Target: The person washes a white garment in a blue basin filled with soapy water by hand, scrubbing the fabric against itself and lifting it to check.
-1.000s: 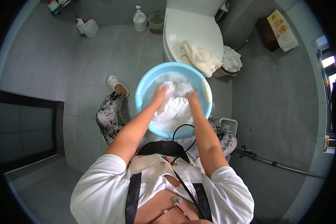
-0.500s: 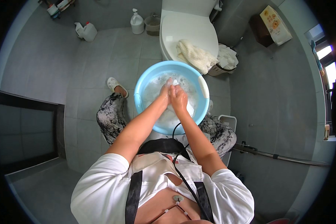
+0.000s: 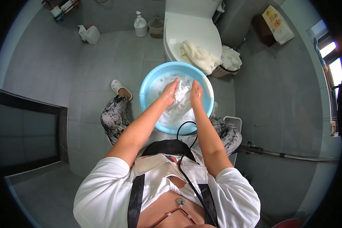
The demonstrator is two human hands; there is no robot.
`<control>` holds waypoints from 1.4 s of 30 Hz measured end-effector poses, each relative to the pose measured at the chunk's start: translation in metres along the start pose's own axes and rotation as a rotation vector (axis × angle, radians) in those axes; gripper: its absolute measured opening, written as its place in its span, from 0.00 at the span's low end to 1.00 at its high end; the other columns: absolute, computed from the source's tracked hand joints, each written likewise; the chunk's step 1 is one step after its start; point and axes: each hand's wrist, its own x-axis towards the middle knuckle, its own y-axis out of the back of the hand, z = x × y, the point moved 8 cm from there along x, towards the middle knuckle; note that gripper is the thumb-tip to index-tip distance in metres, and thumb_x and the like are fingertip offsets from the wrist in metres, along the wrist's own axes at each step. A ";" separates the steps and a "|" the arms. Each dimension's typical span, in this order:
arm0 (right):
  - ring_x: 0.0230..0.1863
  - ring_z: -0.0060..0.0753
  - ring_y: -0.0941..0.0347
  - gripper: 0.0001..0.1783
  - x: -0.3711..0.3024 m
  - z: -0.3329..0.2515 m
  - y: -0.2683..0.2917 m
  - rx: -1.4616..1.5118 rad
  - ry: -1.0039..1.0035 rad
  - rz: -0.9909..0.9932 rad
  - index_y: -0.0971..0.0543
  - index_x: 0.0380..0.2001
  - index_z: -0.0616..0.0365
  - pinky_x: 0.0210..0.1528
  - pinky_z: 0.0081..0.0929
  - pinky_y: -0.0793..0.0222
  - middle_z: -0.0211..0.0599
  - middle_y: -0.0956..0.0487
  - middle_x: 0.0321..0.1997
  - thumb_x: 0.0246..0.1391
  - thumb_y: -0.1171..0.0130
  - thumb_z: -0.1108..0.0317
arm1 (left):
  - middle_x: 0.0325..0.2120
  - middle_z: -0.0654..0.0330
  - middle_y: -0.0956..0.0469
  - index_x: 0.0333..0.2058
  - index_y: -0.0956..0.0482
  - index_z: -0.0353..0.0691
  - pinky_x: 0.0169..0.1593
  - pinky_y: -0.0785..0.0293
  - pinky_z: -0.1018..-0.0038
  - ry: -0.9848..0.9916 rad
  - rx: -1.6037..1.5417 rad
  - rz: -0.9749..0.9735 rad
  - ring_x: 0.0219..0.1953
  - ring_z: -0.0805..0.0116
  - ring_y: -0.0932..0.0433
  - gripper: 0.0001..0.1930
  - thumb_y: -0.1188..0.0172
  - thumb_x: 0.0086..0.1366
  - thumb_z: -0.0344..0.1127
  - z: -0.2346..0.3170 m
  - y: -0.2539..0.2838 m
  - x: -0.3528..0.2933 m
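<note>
A light-blue basin (image 3: pixel 143 94) of cloudy, sudsy water stands in front of me, between my legs. In it lies a wet, crumpled white cloth (image 3: pixel 183 99), partly under the suds. My left hand (image 3: pixel 171 92) is closed on the cloth's left side, with its fingers pointing toward the far rim. Across from it, my right hand (image 3: pixel 196 93) grips the right side near the basin wall. Folds of the cloth bunch up in the gap between the two hands. Its exact shape is hidden by water and foam.
A cream towel (image 3: pixel 200 57) hangs over the front of the closed toilet lid (image 3: pixel 193 32). Beside it stands a bin (image 3: pixel 221 71) with a white liner. A pump bottle (image 3: pixel 140 26) and a white jug (image 3: pixel 91 35) sit by the far wall. A black cable (image 3: pixel 179 161) hangs before my chest.
My hands were pressed together over the middle of the basin. They have moved apart, the right one to the right, and more of the white cloth shows between them.
</note>
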 end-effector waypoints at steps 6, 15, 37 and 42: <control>0.24 0.19 0.44 0.19 0.027 0.002 0.039 0.368 -0.175 -0.055 0.32 0.23 0.58 0.28 0.20 0.46 0.24 0.37 0.20 0.54 0.57 0.52 | 0.34 0.62 0.27 0.39 0.30 0.36 0.42 0.34 0.76 -0.339 0.241 -0.061 0.36 0.73 0.29 0.12 0.52 0.61 0.38 0.085 0.015 -0.023; 0.25 0.16 0.44 0.17 0.039 -0.040 0.042 0.408 -0.072 -0.341 0.28 0.24 0.56 0.30 0.16 0.46 0.21 0.36 0.21 0.53 0.55 0.54 | 0.28 0.70 0.29 0.33 0.25 0.41 0.34 0.38 0.83 -0.480 0.970 -0.081 0.32 0.79 0.33 0.07 0.51 0.58 0.34 0.124 -0.008 -0.035; 0.44 0.47 0.34 0.31 -0.024 0.000 0.004 -0.871 0.094 -0.805 0.30 0.42 0.60 0.46 0.33 0.38 0.50 0.30 0.43 0.30 0.35 0.62 | 0.39 0.51 0.32 0.35 0.27 0.40 0.45 0.37 0.68 -0.420 1.832 -0.133 0.42 0.55 0.34 0.14 0.43 0.48 0.37 0.051 0.039 -0.024; 0.39 0.34 0.32 0.19 -0.006 -0.017 0.028 -0.173 -0.028 -0.705 0.28 0.35 0.59 0.39 0.28 0.37 0.36 0.27 0.34 0.38 0.40 0.62 | 0.36 0.58 0.32 0.38 0.31 0.38 0.44 0.37 0.74 -0.360 1.008 -0.036 0.40 0.65 0.33 0.15 0.47 0.53 0.37 0.084 0.042 -0.040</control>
